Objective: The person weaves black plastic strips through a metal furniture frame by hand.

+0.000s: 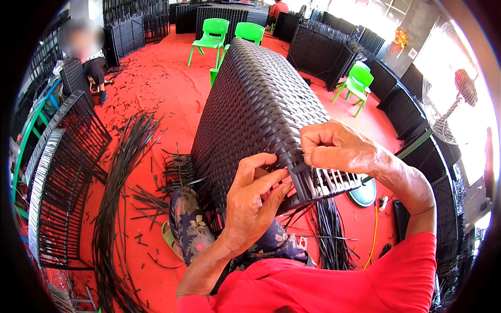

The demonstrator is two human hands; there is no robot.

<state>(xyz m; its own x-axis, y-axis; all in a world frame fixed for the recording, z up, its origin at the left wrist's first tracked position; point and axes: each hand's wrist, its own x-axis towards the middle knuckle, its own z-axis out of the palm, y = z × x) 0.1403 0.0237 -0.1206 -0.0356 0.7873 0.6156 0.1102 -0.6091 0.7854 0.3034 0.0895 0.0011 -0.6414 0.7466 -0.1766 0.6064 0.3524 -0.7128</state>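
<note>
A large black woven plastic wicker panel piece [245,99], box-like in shape, stands tilted before me, its near end by my lap. At that end, bare light-coloured frame slats [334,180] show below the weave. My left hand [250,201] is at the left side of the near corner, fingers apart and bent, their tips touching the woven edge. Just above the corner, my right hand [339,148] is closed in a pinch against the weave. Whatever lies between its thumb and fingers is hidden; a black strip wraps the corner beside it.
Bundles of loose black strips lie left [122,188] and right [334,235] on the red floor [172,78]. Black slatted frames [62,203] stand at left. Green chairs [211,36] are farther off, a fan [449,99] at right. Another person [86,52] sits far left.
</note>
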